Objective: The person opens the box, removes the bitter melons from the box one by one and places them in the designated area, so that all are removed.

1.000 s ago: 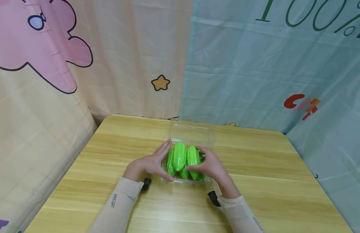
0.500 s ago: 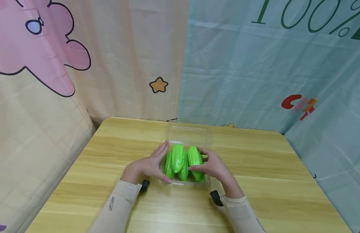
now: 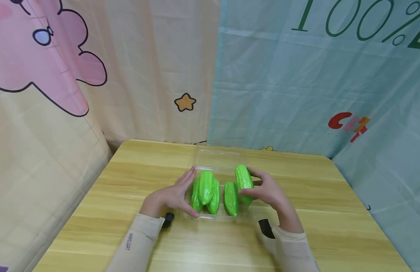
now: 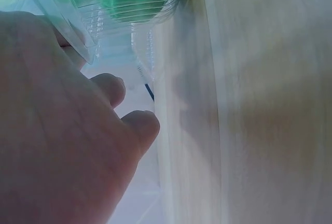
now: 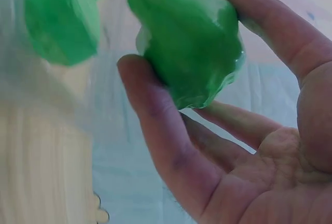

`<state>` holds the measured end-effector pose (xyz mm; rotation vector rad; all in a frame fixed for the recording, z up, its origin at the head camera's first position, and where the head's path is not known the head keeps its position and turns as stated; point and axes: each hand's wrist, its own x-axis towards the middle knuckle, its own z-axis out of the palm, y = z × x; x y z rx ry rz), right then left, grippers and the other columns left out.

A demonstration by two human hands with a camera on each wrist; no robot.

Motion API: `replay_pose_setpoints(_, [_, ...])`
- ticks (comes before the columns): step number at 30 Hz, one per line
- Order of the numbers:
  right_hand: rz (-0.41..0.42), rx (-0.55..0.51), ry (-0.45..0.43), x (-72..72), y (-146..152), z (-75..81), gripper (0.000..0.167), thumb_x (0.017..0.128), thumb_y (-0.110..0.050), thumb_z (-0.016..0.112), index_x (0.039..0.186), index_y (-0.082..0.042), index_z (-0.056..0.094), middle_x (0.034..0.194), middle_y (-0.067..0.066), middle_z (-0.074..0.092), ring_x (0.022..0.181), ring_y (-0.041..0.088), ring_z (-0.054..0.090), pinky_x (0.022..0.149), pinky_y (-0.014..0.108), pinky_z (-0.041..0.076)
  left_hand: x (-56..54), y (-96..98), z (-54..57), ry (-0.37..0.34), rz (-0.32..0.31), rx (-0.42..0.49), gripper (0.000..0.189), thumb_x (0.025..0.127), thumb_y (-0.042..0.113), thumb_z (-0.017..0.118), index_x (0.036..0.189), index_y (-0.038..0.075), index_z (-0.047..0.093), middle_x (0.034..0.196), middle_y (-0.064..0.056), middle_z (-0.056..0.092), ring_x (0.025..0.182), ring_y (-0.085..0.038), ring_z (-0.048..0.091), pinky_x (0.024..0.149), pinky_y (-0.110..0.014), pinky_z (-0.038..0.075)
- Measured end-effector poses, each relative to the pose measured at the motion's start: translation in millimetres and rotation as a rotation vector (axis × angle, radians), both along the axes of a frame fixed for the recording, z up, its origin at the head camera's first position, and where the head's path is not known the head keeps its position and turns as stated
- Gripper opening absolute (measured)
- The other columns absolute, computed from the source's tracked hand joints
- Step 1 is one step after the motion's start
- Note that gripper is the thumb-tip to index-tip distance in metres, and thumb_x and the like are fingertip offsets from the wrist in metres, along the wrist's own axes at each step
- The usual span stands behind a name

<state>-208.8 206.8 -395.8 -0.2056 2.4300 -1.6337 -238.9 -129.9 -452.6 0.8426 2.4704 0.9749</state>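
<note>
R hand [image 3: 269, 190] pinches ridged, glossy, oblong green pc [image 3: 243, 177], up at R end of clear plastic box [image 3: 225, 176]; L hand [image 3: 172, 194] spread at box's L side. Pale wood-grain table [image 3: 111, 211], peach & lt-blue printed cloth [image 3: 271, 83] behind.

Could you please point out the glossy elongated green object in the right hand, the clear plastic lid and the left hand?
Held glossy elongated green object [image 5: 189, 42]: right wrist view, on its middle.
Clear plastic lid [image 3: 218, 160]: head view, on its panel's middle.
Left hand [image 3: 172, 195]: head view, on its back.
</note>
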Motion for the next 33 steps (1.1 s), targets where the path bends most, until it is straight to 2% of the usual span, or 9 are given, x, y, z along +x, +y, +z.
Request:
replay_pose_setpoints(6, [-0.020, -0.012, 0.025, 1.2, 28, 6.3, 0.094, 0.082, -0.011, 0.085, 0.157, 0.001, 0.029, 0.154, 0.027, 0.035, 0.128, 0.050, 0.048, 0.079, 0.043, 0.059, -0.7, -0.3, 0.7, 0.000, -0.008, -0.005, 0.153, 0.062, 0.055, 0.093, 0.159, 0.014, -0.017, 0.164, -0.003, -0.026, 0.150, -0.033, -0.018, 0.117, -0.060, 0.004])
replay_pose_setpoints(12, [-0.049, 0.017, 0.020, 2.0, 51, 7.6, 0.090, 0.086, -0.012, 0.082, 0.157, 0.002, 0.029, 0.155, 0.030, 0.032, 0.128, 0.051, 0.048, 0.080, 0.044, 0.059, -1.0, -2.8, -2.8, 0.004, -0.010, 0.000, 0.152, 0.062, 0.054, 0.093, 0.159, 0.015, -0.019, 0.163, -0.001, -0.027, 0.150, -0.034, -0.018, 0.117, -0.060, 0.002])
replay_pose_setpoints(18, [-0.109, 0.059, -0.002, 2.4, 73, 6.3, 0.088, 0.088, -0.013, 0.079, 0.157, 0.003, 0.027, 0.155, 0.030, 0.032, 0.131, 0.050, 0.046, 0.084, 0.043, 0.058, -0.7, -2.8, -0.9, 0.008, -0.011, 0.015, 0.152, 0.063, 0.053, 0.093, 0.159, 0.014, -0.017, 0.163, -0.001, -0.027, 0.150, -0.035, -0.018, 0.116, -0.062, 0.002])
replay_pose_setpoints(28, [-0.200, 0.147, -0.062, 3.1, 103, -2.8, 0.089, 0.091, -0.016, 0.077, 0.158, 0.003, 0.022, 0.152, 0.035, 0.031, 0.133, 0.052, 0.042, 0.088, 0.044, 0.056, 0.5, -4.1, 1.4, 0.005, -0.013, -0.012, 0.151, 0.064, 0.051, 0.093, 0.159, 0.010, -0.018, 0.163, -0.007, -0.027, 0.149, -0.034, -0.018, 0.117, -0.060, 0.005])
replay_pose_setpoints(33, [-0.265, 0.242, -0.085, 3.9, 115, -7.8, 0.089, 0.091, -0.015, 0.076, 0.158, 0.004, 0.021, 0.152, 0.036, 0.029, 0.130, 0.052, 0.042, 0.090, 0.048, 0.053, 0.6, -4.0, 1.3, -0.003, -0.005, -0.011, 0.152, 0.064, 0.051, 0.093, 0.159, 0.007, -0.017, 0.163, -0.007, -0.028, 0.149, -0.035, -0.018, 0.116, -0.062, 0.005])
